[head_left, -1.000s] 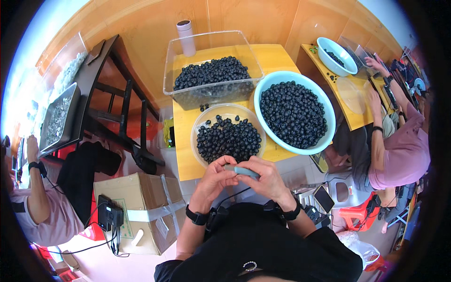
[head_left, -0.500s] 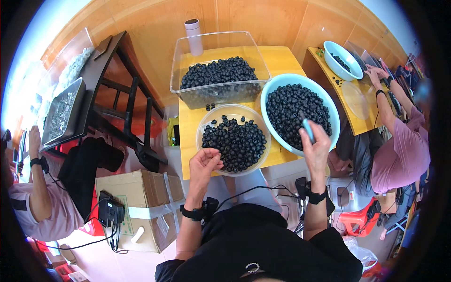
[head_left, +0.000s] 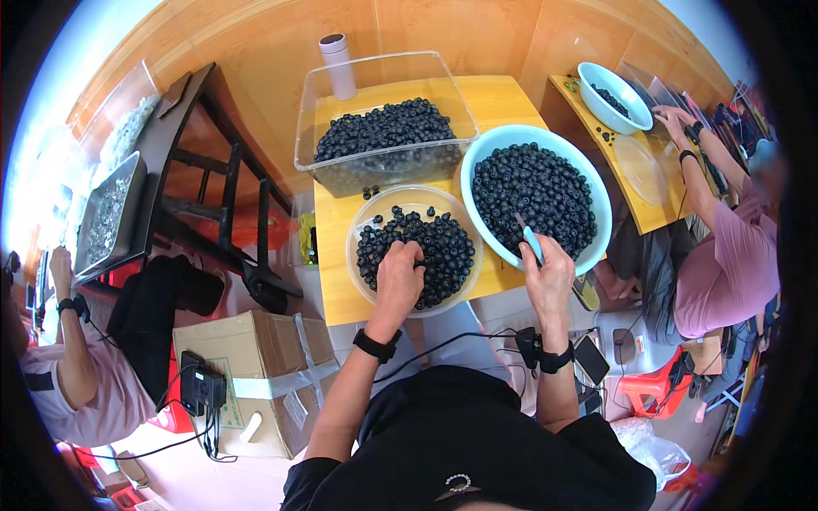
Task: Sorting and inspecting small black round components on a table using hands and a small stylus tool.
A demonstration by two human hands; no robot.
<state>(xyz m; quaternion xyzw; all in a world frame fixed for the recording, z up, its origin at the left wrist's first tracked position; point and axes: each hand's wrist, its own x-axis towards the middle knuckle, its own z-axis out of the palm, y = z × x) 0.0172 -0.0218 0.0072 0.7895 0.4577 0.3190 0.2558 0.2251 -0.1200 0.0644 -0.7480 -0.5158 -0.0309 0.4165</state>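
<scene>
My left hand (head_left: 399, 274) dips into a shallow round clear bowl (head_left: 463, 228), its curled fingers among the dark, glossy, berry-like balls (head_left: 443, 255); the fingertips are partly hidden. My right hand (head_left: 552, 277) grips a small tool with a light-blue handle (head_left: 532, 245) and a thin metal tip, probably a small knife. That hand is over the near rim of a light-blue basin (head_left: 603, 192), heaped with the same balls. Behind the round bowl stands a clear rectangular tub (head_left: 470, 138), also partly filled with them.
A pale bottle (head_left: 338, 68) stands behind the tub on the yellow table (head_left: 498, 94). A co-worker (head_left: 724, 255) works at the right beside another blue basin (head_left: 626, 121); another person (head_left: 85, 366) sits at the left. A cardboard box (head_left: 264, 366) stands left of my legs.
My left hand has gone from the near rim of the round bowl forward into the balls. My right hand has drawn the tool slightly left and nearer. The view has shifted slightly.
</scene>
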